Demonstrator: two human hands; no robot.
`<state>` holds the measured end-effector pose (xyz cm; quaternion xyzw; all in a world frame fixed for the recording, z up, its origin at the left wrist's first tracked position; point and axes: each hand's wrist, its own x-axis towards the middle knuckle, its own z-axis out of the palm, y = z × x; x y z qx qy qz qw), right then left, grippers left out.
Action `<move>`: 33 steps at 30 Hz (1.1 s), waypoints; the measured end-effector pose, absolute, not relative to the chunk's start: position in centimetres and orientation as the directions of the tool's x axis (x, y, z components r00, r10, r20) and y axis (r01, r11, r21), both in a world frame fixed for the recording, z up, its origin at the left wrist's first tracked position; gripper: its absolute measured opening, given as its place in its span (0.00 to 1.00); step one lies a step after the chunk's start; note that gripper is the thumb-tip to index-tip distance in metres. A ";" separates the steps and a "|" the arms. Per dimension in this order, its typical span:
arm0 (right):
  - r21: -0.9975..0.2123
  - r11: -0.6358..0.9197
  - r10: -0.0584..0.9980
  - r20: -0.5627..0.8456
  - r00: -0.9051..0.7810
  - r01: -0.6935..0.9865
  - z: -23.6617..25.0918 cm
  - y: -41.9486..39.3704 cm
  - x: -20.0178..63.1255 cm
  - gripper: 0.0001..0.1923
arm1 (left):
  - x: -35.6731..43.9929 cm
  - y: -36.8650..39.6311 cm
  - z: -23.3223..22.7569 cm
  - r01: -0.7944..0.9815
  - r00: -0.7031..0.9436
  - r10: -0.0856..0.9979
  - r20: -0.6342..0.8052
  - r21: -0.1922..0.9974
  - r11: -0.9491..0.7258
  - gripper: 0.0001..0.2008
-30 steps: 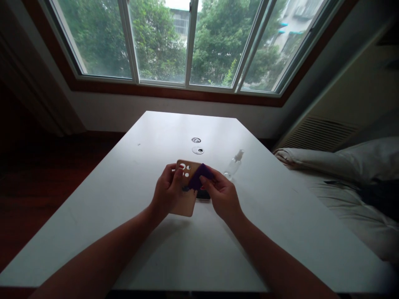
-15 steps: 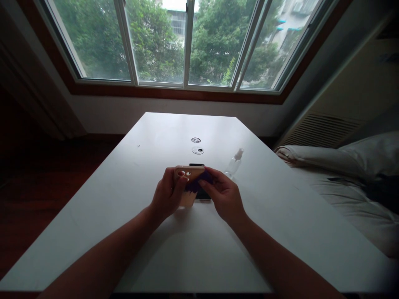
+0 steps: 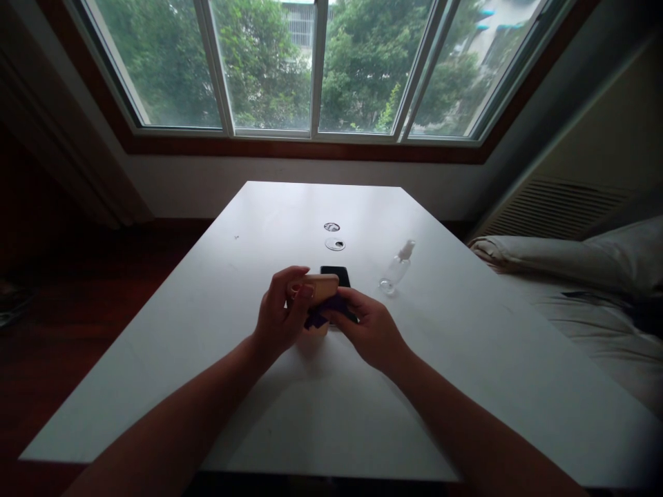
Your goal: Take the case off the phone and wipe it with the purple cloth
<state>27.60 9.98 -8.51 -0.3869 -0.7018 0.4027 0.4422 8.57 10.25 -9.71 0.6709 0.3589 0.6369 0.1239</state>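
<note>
My left hand (image 3: 280, 309) grips a tan phone case (image 3: 324, 286) by its left side, with the thumb across the camera cut-outs. A dark purple cloth (image 3: 322, 312) is pinched in my right hand (image 3: 370, 324), pressed to the case's right side and lower back. Behind the case a dark phone (image 3: 335, 271) lies on the white table (image 3: 248, 414); the case and my right hand hide much of it. To the right of the phone a clear spray bottle (image 3: 396, 268) rests on its side.
Two round inserts (image 3: 334, 244) are set in the table past the phone. Beyond the table's far edge is a window (image 3: 315, 83). A bed with folded beige bedding (image 3: 564, 255) stands at the right.
My right hand has moved the cloth down and inward along the case. The case is tipped differently, and more of the phone's top shows. The whole view has shifted slightly.
</note>
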 end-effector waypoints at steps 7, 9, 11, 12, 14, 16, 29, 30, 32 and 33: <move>-0.844 0.482 0.862 0.409 -0.299 0.234 -8.0 9.7 27.5 0.15 | 8.6 10.2 -9.3 0.350 -0.059 0.650 0.758 0.625 -0.698 0.11; -0.831 0.509 0.853 0.452 -0.259 0.224 -8.0 9.6 27.6 0.14 | 8.6 10.3 -9.3 0.330 -0.030 0.635 0.772 0.607 -0.723 0.11; -0.833 0.519 0.853 0.487 -0.188 0.193 -8.0 9.5 27.7 0.15 | 8.7 10.3 -9.2 0.307 -0.003 0.608 0.794 0.579 -0.755 0.11; -0.833 0.523 0.851 0.502 -0.153 0.179 -7.9 9.5 27.7 0.16 | 8.7 10.3 -9.2 0.301 0.009 0.595 0.804 0.565 -0.768 0.12; -0.829 0.536 0.844 0.525 -0.107 0.160 -7.9 9.4 27.7 0.18 | 8.6 10.4 -9.2 0.296 0.031 0.581 0.814 0.547 -0.783 0.12; -0.827 0.542 0.841 0.532 -0.100 0.153 -7.8 9.4 27.7 0.19 | 8.6 10.3 -9.2 0.284 0.045 0.580 0.814 0.546 -0.788 0.13; -0.888 0.424 0.889 0.371 -0.269 0.177 -8.2 10.0 27.6 0.17 | 8.5 10.3 -9.5 0.321 -0.045 0.645 0.763 0.623 -0.714 0.12; -0.887 0.426 0.889 0.374 -0.265 0.177 -8.2 10.0 27.6 0.17 | 8.5 10.3 -9.4 0.323 -0.047 0.647 0.761 0.625 -0.711 0.12; -0.882 0.434 0.889 0.387 -0.246 0.183 -8.2 9.9 27.5 0.17 | 8.5 10.3 -9.3 0.338 -0.039 0.636 0.771 0.609 -0.717 0.12; -0.880 0.438 0.889 0.394 -0.234 0.183 -8.2 9.9 27.5 0.17 | 8.5 10.3 -9.3 0.343 -0.030 0.627 0.779 0.597 -0.725 0.12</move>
